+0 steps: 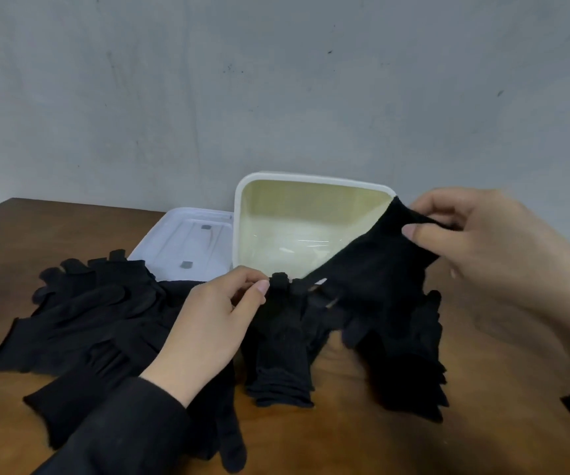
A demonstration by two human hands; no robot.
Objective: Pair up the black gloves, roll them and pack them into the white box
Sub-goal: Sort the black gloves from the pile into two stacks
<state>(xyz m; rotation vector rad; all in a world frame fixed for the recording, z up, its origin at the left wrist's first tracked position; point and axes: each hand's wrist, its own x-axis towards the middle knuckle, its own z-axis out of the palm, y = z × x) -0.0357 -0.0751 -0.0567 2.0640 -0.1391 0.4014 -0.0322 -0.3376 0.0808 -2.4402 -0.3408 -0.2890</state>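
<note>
A black glove [372, 269] is stretched in the air in front of the white box [239, 214]. My right hand [475, 241] pinches its cuff at the upper right. My left hand [215, 317] pinches its fingertips at the lower left. The box stands open with a pale yellowish inside and nothing in it. Several more black gloves [98, 323] lie in a loose heap on the table to the left. Another stack [283, 365] lies under the held glove, and more gloves [410, 378] lie to the right.
The white lid [180, 245] lies flat on the wooden table [338, 437], touching the box's left side. A grey wall [276, 80] rises right behind the box. Black sleeves cover both my forearms.
</note>
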